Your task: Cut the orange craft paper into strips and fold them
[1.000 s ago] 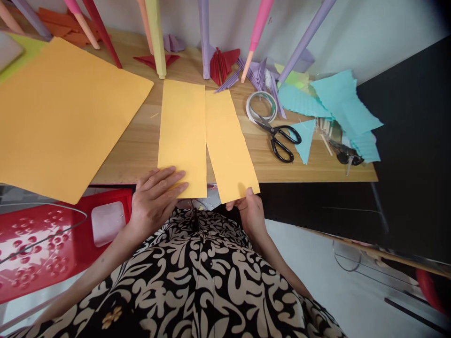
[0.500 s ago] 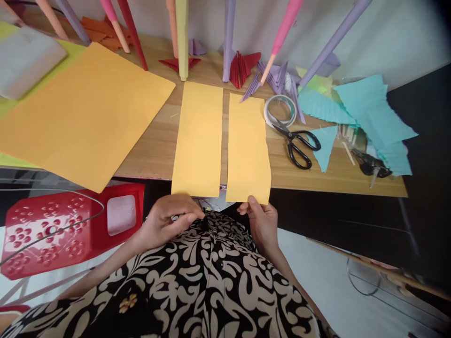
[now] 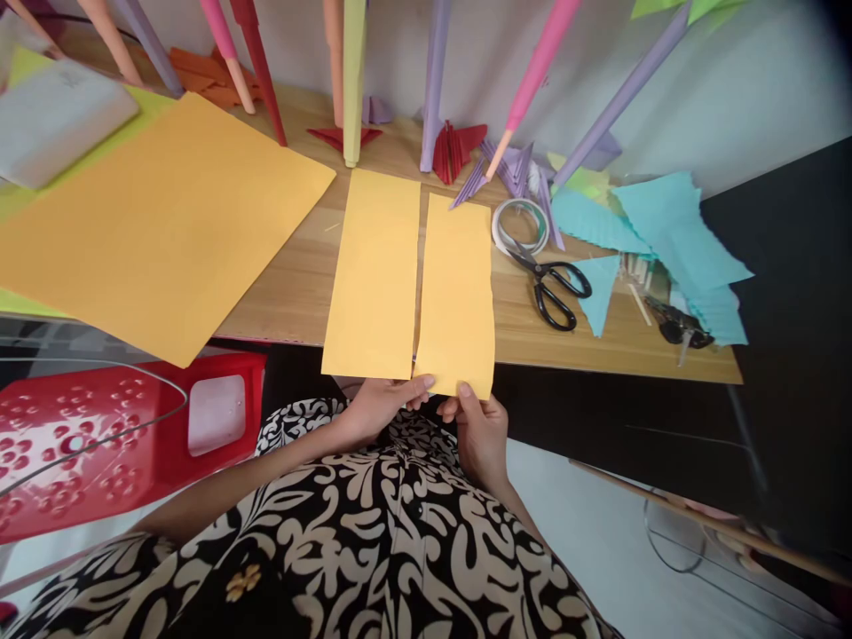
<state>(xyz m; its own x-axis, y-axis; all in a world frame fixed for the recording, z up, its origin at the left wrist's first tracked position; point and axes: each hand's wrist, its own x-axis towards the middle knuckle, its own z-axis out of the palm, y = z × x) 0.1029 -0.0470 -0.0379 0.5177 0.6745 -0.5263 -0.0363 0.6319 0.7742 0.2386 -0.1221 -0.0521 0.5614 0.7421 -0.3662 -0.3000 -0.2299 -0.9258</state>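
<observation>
Two yellow-orange paper strips lie side by side on the wooden table, their near ends reaching past its front edge. My left hand [image 3: 386,404] pinches the near left corner of the right paper strip [image 3: 457,293]. At that strip's near right end, my right hand [image 3: 483,430] grips the edge with the thumb on top and the fingers beneath. The left paper strip [image 3: 373,275] is untouched, with a narrow gap between it and the other. Just right of the held strip are a roll of tape [image 3: 521,226] and black-handled scissors [image 3: 549,284].
A large orange paper sheet [image 3: 166,222] covers the table's left side, beside a white packet [image 3: 63,120]. Rolled paper tubes [image 3: 436,89] lean along the back wall. Torn turquoise paper [image 3: 679,231] and sunglasses [image 3: 682,328] lie at the right. A red stool [image 3: 146,435] stands below left.
My left hand has moved right, from below the left strip to the right strip's near corner. The right strip now sits closer to the left one at its near end.
</observation>
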